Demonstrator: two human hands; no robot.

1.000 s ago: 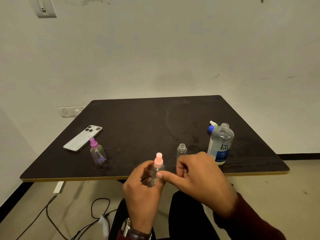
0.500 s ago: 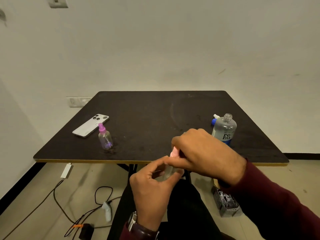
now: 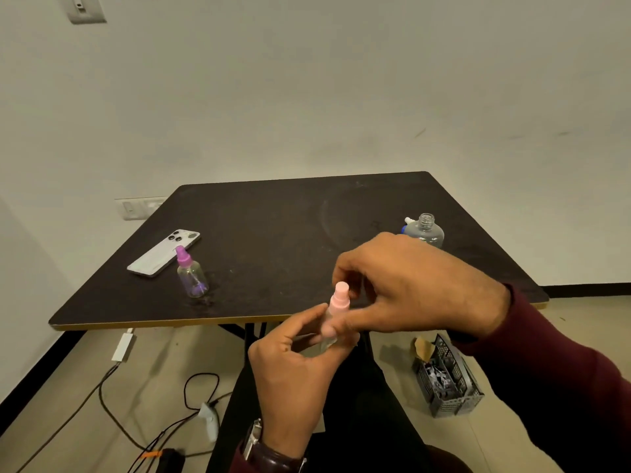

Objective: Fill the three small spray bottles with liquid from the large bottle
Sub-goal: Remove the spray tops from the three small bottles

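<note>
While my left hand [image 3: 293, 363] clamps the pink-capped spray bottle [image 3: 336, 310] upright off the table's [image 3: 273, 233] near edge, my right hand's [image 3: 409, 288] fingers pinch its cap; the large bottle [image 3: 425, 232] stands open beyond, nearer my right.

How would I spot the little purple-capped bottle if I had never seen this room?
Start at the dark square table and go to its left side, where a white phone lies face down. The purple-capped spray bottle stands upright just beside the phone's near end. Unlike the pink-capped spray bottle held in both hands, it stands alone, untouched.
</note>
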